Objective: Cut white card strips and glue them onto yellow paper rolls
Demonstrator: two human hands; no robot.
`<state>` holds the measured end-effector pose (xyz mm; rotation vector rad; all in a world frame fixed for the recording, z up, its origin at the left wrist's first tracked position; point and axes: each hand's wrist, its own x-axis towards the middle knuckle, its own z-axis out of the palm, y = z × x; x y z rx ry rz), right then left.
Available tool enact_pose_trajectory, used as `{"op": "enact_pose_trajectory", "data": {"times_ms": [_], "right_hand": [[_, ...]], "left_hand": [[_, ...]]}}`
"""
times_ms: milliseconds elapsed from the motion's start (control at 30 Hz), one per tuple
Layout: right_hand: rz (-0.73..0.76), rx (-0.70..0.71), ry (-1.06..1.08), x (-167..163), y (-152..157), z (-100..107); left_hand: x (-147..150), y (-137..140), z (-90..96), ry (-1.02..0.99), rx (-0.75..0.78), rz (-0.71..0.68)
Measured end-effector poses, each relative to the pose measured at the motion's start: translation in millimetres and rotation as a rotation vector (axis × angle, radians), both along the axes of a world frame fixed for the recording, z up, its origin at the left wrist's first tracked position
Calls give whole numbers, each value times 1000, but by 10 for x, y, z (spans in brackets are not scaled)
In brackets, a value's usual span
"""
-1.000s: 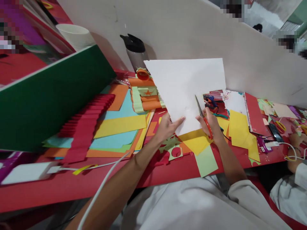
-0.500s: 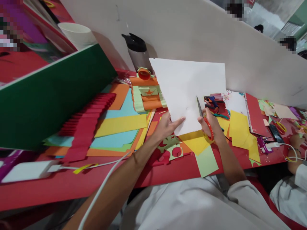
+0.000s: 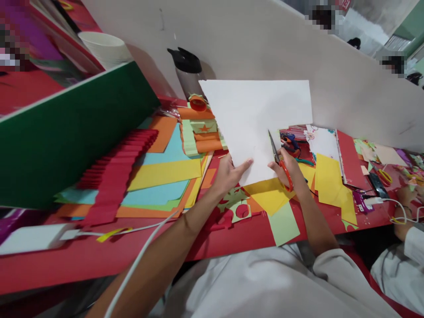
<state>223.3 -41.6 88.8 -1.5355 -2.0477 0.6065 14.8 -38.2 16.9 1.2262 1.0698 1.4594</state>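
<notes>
Partition [image 3: 251,39], pale, stands beyond the white sheet [image 3: 258,110]. Red table [image 3: 66,274] spreads beneath the sheet and out to both sides. Green board [image 3: 79,137], tilted, well left of the sheet. Sheet itself held up between the two hands, its right side stepped inward. Bottle [image 3: 188,75], black-lidded, just past the sheet's far left corner. Left hand [image 3: 228,176] pinches the sheet at its near left corner (thumb flat on top). Right hand [image 3: 289,170], at the sheet's near right edge, gripping the orange-red handles of scissors [image 3: 274,149]; blades over the sheet, pointing away from the body. Blue tool [image 3: 289,139] just right of the sheet.

Hidden: left fingers under the sheet, bottle's lower part behind it. Cannot tell how far the blades are parted.
</notes>
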Motion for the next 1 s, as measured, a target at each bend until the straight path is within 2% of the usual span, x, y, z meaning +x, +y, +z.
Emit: {"op": "enact_pose_trajectory", "data": {"times_ms": [167,333,467,700,867,1000], "right_hand": [[35,-78,101,76,-65,92],[155,-202,253,184,-127,213],[123,-328,378,228,-105,238],[77,-250,235,163,-63,177],[165,-380,365,128,-96,180],[189,-384,318,140,-137,198]], "left_hand": [[39,-23,25,-3,28,78],[9,8,19,-18,21,100],[-58,50,10,-41,34,171],[-89,-21,59,42,69,142],[-69,-18,12,93,116,143],[-34,-3,6,63,92,146]]}}
